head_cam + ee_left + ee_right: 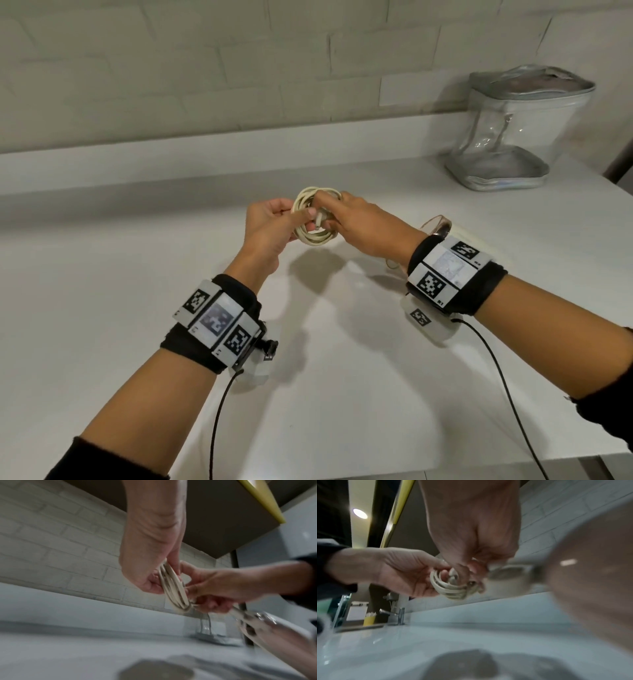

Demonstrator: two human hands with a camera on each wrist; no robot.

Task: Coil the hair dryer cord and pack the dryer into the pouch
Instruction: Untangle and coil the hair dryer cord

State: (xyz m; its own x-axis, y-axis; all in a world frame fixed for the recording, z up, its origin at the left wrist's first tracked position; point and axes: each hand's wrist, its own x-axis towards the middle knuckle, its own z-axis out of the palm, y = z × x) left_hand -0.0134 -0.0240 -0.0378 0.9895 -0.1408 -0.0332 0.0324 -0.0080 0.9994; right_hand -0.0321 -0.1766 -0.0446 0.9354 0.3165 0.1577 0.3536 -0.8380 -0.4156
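A cream cord (313, 236), wound into a small coil, hangs between both hands above the white counter (137, 308). My left hand (291, 214) grips the coil's left side, fingers curled round the loops. My right hand (329, 212) pinches the cord's end piece at the coil's middle, one finger hooked over the top. The left wrist view shows the loops (173, 588) between left hand (154, 580) and right hand (193, 586). The hair dryer (435, 224) lies mostly hidden behind my right wrist; it looms blurred (590, 581) in the right wrist view. The clear pouch (524, 130) with silver trim stands back right, top unzipped.
A tiled wall (171, 68) and a low ledge run along the counter's back. The counter's front edge (445, 460) is near my right forearm. Far left, the right wrist view shows a tap (399, 616) and a yellow holder (369, 620).
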